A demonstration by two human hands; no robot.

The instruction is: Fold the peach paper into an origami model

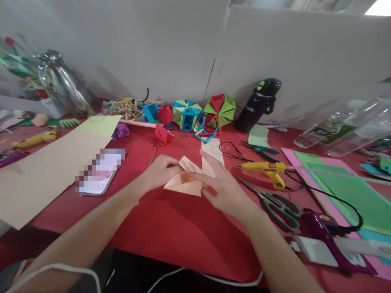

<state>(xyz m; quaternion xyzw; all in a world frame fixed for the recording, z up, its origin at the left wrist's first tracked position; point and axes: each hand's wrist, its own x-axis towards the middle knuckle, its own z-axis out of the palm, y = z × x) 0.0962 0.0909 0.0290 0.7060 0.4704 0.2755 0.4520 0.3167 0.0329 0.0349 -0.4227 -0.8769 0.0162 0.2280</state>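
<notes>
Paper (183,189), peach, partly folded, held over red bench (171,232). Left hand (160,171) grips its left side, right hand (225,186) its right. Scissors (264,195) lie near yellow glue gun (264,167)

The pale peach, folded piece of thin paper (185,188) sits near the middle of the red tabletop (183,230), between the left hand (159,173) and the right hand (229,191). It is partly folded and partly open: creased panels meet around a hollow in its middle, where the inner surface looks a deeper orange. A narrow flap rises on the far side, tilted upward, its top corner blunt. The near panel is broad and smooth, tapering to a sharp point at left. Fingers hold the far left edge; others cover part of the right side, hiding its folds.
</notes>
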